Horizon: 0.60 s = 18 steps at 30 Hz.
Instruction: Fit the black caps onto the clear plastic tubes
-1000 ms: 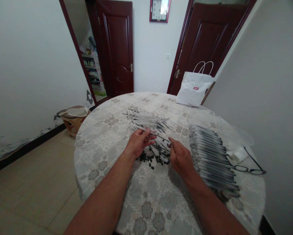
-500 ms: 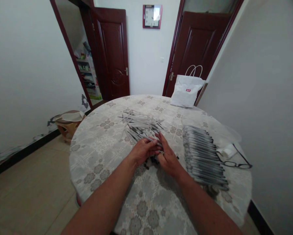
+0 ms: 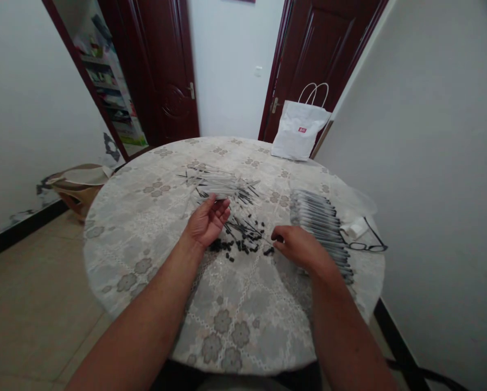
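Standing beyond the doorway at far left, shelves (image 3: 108,86) carry packages too blurred to read. The left hand (image 3: 207,222) lies palm up, fingers half curled, at the near edge of a loose pile of rods (image 3: 222,179) on the bench (image 3: 247,304); whether they pinch one, I cannot tell. Short black pieces (image 3: 243,246) lie scattered between the hands. The right hand (image 3: 297,243) has bent fingers, their grip unclear. Behind it, a white bag (image 3: 297,142) bears a red label (image 3: 302,130), its pale characters illegible. A row of rods (image 3: 316,214), partly hidden by the right arm (image 3: 345,320), lies near glasses (image 3: 367,247).

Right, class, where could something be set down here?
Bare cloth: between the forearms, nearer than the caps; left of the left hand; between loose sticks and bag. Crowded: around sticks and caps; right side, with stick row and glasses.
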Each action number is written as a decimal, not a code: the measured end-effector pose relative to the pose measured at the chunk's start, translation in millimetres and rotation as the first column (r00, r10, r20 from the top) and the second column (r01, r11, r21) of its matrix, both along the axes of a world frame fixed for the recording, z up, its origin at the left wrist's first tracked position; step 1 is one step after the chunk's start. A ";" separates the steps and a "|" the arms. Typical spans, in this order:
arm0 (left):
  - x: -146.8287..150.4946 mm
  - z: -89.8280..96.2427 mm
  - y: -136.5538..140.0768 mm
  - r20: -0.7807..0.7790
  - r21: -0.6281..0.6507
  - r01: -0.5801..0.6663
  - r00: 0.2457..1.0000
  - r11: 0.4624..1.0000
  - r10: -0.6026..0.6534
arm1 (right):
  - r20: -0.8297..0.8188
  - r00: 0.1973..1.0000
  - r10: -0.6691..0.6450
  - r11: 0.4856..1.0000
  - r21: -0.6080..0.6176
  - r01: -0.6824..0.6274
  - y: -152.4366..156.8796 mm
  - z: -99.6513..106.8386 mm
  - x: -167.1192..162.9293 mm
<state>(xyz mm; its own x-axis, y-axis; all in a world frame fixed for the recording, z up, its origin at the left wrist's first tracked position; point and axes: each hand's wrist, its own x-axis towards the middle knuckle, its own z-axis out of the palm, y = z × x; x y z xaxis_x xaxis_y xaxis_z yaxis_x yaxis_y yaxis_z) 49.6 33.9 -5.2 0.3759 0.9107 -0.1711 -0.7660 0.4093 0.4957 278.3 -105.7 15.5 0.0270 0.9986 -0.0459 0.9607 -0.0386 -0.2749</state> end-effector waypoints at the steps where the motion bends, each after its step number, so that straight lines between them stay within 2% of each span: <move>1: 0.2 -0.2 -0.6 -0.002 0.008 0.006 1.000 1.000 -0.006 | 0.029 1.000 0.000 0.999 -0.042 0.002 -0.8 -1.9 -2.4; 6: 0.2 -1.6 -2.7 0.000 0.065 0.032 0.999 0.997 -0.032 | 0.133 0.991 -0.012 0.983 -0.180 0.036 4.6 -16.0 -13.8; 10: 1.2 -2.6 -4.5 -0.020 0.095 0.043 0.999 0.995 -0.041 | 0.135 0.991 0.014 0.976 -0.217 0.016 10.8 -25.2 -15.4; 15: 2.3 -1.7 -6.9 -0.043 0.110 0.058 0.998 0.992 -0.054 | 0.144 0.989 0.019 0.976 -0.216 0.013 12.4 -32.2 -10.8; 18: 1.8 -0.4 -8.0 -0.049 0.140 0.059 0.997 0.988 -0.053 | 0.105 0.994 -0.022 0.990 -0.135 0.036 13.4 -30.4 -10.4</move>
